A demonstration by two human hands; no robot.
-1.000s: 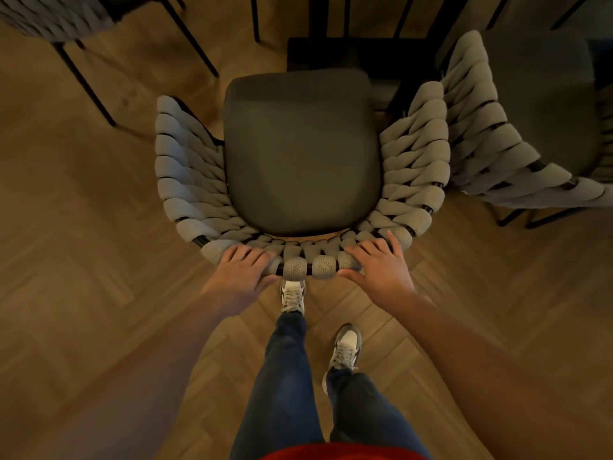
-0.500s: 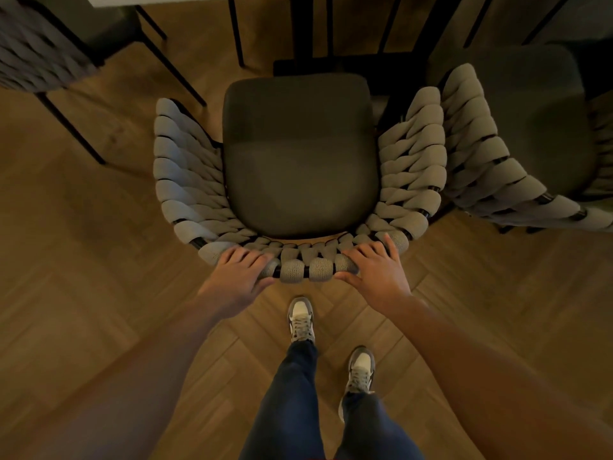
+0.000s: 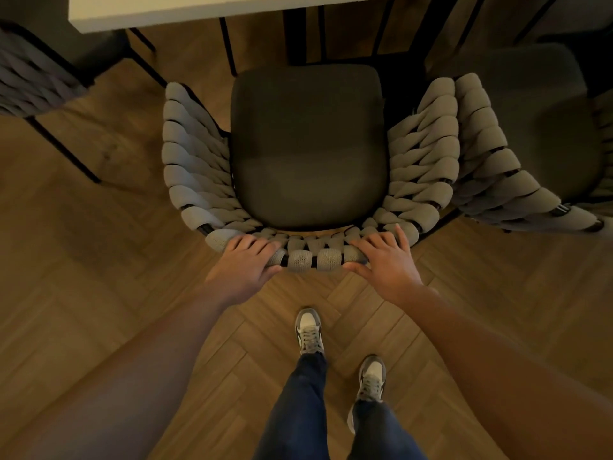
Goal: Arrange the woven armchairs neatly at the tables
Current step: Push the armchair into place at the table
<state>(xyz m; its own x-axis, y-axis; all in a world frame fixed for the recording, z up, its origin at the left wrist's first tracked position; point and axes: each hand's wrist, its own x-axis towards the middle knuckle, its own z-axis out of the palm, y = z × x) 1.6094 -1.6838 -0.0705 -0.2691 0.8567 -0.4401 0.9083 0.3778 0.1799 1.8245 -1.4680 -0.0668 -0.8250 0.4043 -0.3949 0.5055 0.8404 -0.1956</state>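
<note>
No legible writing is seen. The woven armchair (image 3: 308, 154) backrest is clasped by the left hand (image 3: 243, 263) and right hand (image 3: 386, 260); the table (image 3: 172, 9) edge has since come into view beyond it.

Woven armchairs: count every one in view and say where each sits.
3. The middle armchair under both hands, facing the table; the right armchair touching it; the left armchair at the upper left corner, cropped. More may stand outside the frame.

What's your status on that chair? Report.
Both hands, left hand and right hand, gripping middle armchair's woven back. Seat short of table. Right neighbour chair crowds its armrest.
</note>
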